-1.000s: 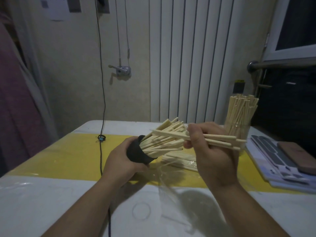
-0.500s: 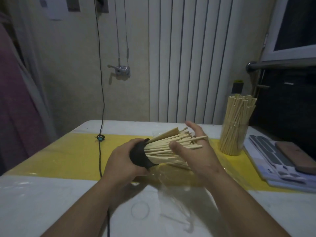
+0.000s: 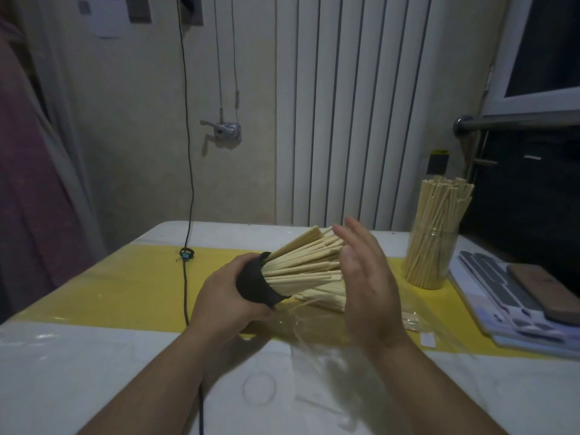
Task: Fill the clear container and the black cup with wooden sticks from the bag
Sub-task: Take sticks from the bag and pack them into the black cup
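Note:
My left hand grips the black cup, tilted on its side above the table with its mouth to the right. A thick bundle of wooden sticks fans out of it. My right hand is flat with straight fingers, its palm against the sticks' free ends. More sticks lie under the cup on the crumpled clear plastic bag. The clear container, packed with upright sticks, stands at the right on the yellow strip.
The table is white with a yellow strip across it. A black cable runs down the wall and over the table's left half. Flat grey booklets and a brown case lie at the right edge. A metal rail juts out above.
My right hand pushed the sticks it held a second ago into the cup and has opened flat against the bundle's ends. The cup has tilted up slightly.

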